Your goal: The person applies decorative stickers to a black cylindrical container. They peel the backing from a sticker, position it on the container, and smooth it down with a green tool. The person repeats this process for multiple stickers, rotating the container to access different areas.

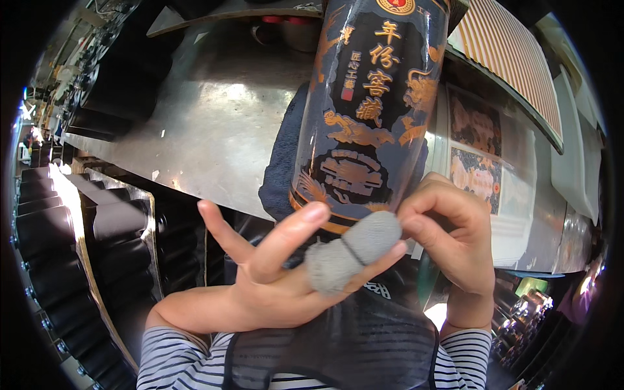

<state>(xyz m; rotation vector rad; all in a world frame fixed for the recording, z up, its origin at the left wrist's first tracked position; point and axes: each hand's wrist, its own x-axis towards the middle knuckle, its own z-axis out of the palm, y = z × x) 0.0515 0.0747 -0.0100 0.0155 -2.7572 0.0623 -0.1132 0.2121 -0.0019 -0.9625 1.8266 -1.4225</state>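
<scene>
Grey finger sleeve sits on left hand, beside right hand.

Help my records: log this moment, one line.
left hand: spread, wearing gray finger cover | right hand: beside cover | cylinder: on dark cloth

In the lower centre of the frame, my left hand spreads its fingers, with a grey fabric cover, ringed by a thin dark band, fitted over part of it. At centre right, the bent fingers of my right hand meet at the cover's tip; whether they grip it I can't tell. A clear cylinder with black and gold decoration fills the upper centre, over a dark blue cloth on the metal worktop. Black cylinders line the lower left.
</scene>
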